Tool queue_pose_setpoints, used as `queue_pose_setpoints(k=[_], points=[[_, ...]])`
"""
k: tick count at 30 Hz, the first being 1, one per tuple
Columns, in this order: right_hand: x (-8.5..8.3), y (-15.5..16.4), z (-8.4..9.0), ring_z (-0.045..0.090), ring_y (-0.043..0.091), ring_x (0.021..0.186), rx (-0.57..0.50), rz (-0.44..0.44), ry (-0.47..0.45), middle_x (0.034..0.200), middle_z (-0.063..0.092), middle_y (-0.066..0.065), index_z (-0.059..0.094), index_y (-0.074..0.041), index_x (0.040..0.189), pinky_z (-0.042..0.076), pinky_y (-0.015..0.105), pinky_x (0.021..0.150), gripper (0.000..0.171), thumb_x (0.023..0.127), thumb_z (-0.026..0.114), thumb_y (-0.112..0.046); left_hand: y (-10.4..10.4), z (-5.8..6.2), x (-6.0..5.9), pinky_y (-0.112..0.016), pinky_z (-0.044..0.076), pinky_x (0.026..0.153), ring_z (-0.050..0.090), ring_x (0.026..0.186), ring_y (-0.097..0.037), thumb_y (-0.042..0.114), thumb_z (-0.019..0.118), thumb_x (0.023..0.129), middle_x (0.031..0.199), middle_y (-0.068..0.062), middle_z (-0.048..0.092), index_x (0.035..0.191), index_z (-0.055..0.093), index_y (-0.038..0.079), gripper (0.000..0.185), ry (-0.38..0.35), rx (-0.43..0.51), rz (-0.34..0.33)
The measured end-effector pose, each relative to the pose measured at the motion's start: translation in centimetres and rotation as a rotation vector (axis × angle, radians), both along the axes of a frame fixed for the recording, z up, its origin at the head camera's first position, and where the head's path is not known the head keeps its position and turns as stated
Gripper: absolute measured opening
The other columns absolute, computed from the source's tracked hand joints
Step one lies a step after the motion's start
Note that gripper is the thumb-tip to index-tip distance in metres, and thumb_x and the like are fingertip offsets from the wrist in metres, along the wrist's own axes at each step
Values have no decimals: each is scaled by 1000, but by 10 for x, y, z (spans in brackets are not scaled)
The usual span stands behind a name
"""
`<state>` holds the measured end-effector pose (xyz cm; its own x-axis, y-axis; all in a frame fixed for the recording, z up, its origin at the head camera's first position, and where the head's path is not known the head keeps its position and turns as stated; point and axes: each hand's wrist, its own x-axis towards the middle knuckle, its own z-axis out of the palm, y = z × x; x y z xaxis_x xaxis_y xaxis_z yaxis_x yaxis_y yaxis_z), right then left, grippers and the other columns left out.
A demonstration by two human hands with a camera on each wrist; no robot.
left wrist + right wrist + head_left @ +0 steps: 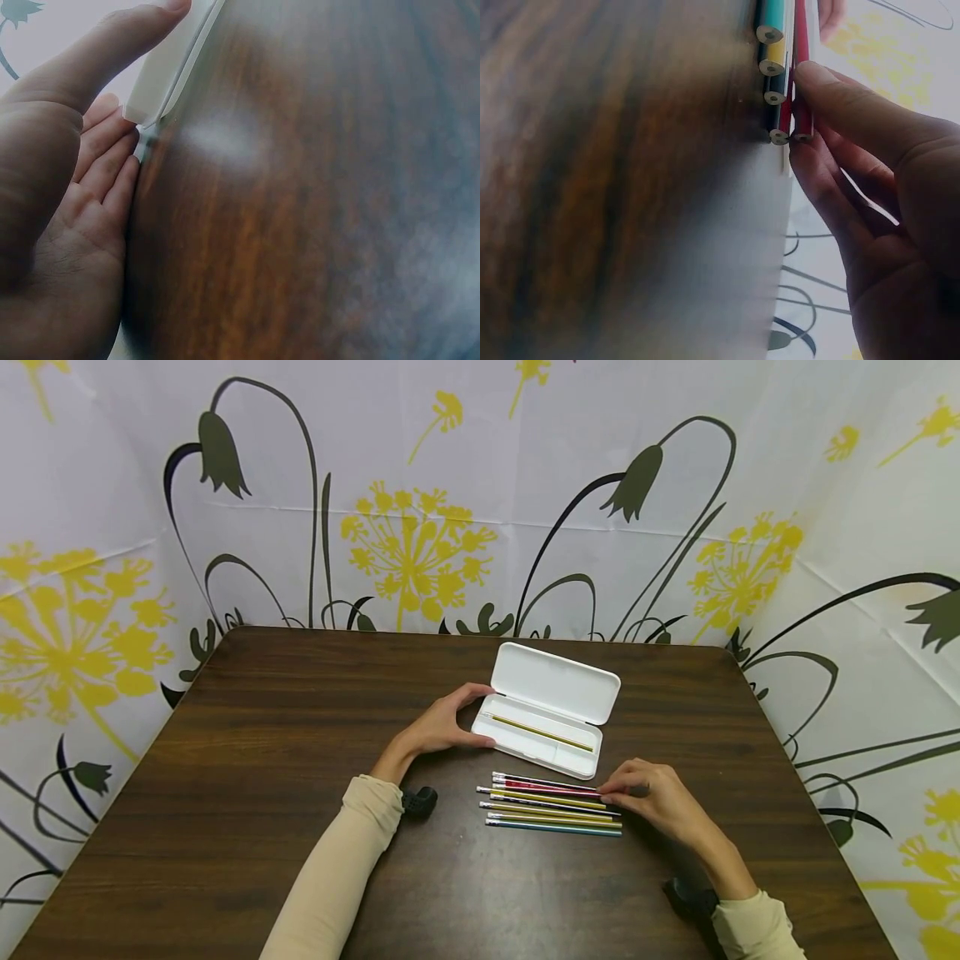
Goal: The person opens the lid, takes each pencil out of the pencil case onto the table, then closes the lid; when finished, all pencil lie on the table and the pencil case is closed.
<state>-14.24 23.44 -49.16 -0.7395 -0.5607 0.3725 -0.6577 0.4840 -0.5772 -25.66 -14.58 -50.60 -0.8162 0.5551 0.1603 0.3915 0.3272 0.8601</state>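
A white pencil case (557, 683) lies with its lid open, and one yellow pencil (540, 732) rests inside it. My left hand (433, 724) grips the case's left end, thumb on the near side and fingers at the far corner. In the left wrist view, the case's edge (157, 94) sits between thumb and fingers. With thumb and fingertips, my right hand (663, 795) pinches the flat, unsharpened end of a red pencil (802, 112). In the right wrist view that pencil is raised slightly off the others. Its eraser end points left, toward my left hand.
In front of the case several pencils lie side by side, among them yellow ones (551, 816) and a teal one (555, 828) nearest me. All rest on the dark wooden table (300, 710). Behind the table hangs a white cloth (480, 443) with a flower print.
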Motion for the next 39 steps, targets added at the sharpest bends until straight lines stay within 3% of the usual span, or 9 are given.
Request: queue_pose_setpoints(k=[5, 10, 12, 17, 22, 30, 35, 39], points=[[1, -1, 1, 61, 5, 77, 8, -6, -12, 87, 66, -12, 79, -17, 90, 51, 26, 62, 20, 77, 83, -3, 0, 0, 0, -42, 27, 113, 36, 139, -20, 24, 91, 71, 143, -6, 47, 140, 47, 9, 83, 8, 19, -1], [1, -2, 1, 60, 5, 75, 11, 5, -42, 87, 64, -13, 80, -16, 92, 51, 26, 61, 19, 78, 82, -3, 1, 24, 14, -46, 26, 112, 35, 139, -30, 13, 88, 74, 144, -18, 46, 139, 45, -2, 80, -3, 35, -21], [2, -1, 0, 59, 5, 75, 11, 17, -52, 87, 64, -13, 80, -16, 93, 50, 26, 60, 20, 79, 82, -4, 2, 26, 15, -48, 26, 112, 34, 139, -33, 11, 88, 74, 144, -21, 45, 139, 44, -4, 80, -6, 37, -25], [3, -1, -1, 58, 5, 74, 7, 38, -48, 87, 63, -14, 80, -17, 94, 48, 24, 59, 18, 79, 82, -6, 1, 3, 2, -47, 26, 112, 35, 139, -25, 18, 90, 72, 144, -11, 46, 141, 45, 4, 83, 2, 32, -2], [3, -1, 0, 58, 5, 74, 8, 32, -38, 87, 63, -13, 80, -17, 95, 49, 25, 59, 20, 79, 82, -5, -1, -2, -1, -41, 28, 112, 36, 138, -17, 27, 91, 71, 144, -2, 47, 140, 47, 11, 83, -3, 11, 0], [-12, -7, 18, 60, 8, 75, 2, -176, 34, 87, 66, -9, 79, -15, 92, 51, 31, 62, 17, 77, 84, -7, 1, 4, 1, -43, 27, 112, 36, 138, -20, 22, 90, 71, 144, -6, 47, 140, 47, 8, 83, 3, 19, 9], [-31, -15, 31, 60, 10, 73, -20, -289, 36, 86, 67, -5, 78, -10, 95, 53, 35, 63, 17, 79, 83, -9, 3, 22, 12, -50, 25, 112, 34, 139, -33, 10, 88, 74, 144, -20, 45, 140, 44, -3, 80, -4, 54, -17], [-42, -20, 37, 59, 11, 71, -21, -326, 17, 87, 68, -4, 78, -8, 97, 51, 28, 61, 17, 80, 82, -9, 3, 35, 19, -49, 25, 112, 34, 139, -36, 8, 87, 74, 144, -23, 44, 139, 43, -6, 79, -15, 41, -28]])
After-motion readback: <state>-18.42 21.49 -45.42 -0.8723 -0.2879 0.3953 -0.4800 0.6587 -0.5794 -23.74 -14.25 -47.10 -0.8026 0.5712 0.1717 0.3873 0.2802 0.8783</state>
